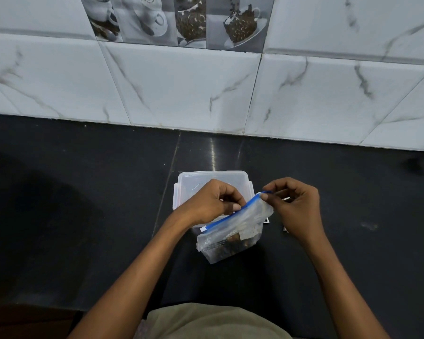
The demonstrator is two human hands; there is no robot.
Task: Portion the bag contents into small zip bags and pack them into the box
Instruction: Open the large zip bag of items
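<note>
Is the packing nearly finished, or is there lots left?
Not finished. Done: dark contents sit inside one zip bag. In hand: left hand and right hand pinch its blue zip strip. Left: the box behind has its lid on; the bag isn't packed.

Both forearms are bare, without sleeves, and a greyish-olive garment, perhaps a shirt, covers the torso.

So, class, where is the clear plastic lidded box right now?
In the head view, the clear plastic lidded box sits centre on the dark counter, behind the left hand and blue-zipped bag.
</note>
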